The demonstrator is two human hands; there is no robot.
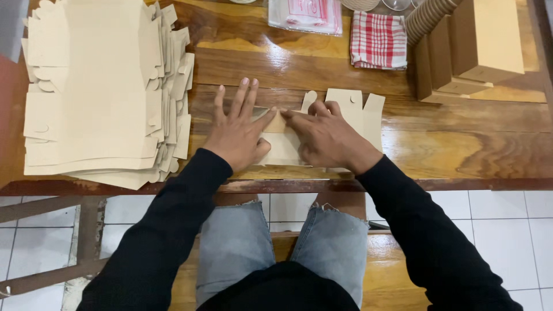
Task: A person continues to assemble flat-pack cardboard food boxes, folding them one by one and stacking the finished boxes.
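Observation:
A flat tan cardboard box blank point(351, 109) lies on the wooden table point(461, 144) near its front edge. My left hand point(237, 129) presses flat on the blank's left part, fingers spread. My right hand point(325, 135) rests on its middle, fingers bent and pinching a small folded flap point(277, 122) between the two hands. The blank's tabs stick out past my right hand toward the back right. Both arms wear black sleeves.
A thick stack of unfolded tan box blanks point(103, 92) fills the table's left. Folded tan boxes point(472, 46) stand at the back right beside a stack of paper cups point(429, 17). A red checked cloth point(378, 40) and a clear plastic bag point(305, 14) lie at the back.

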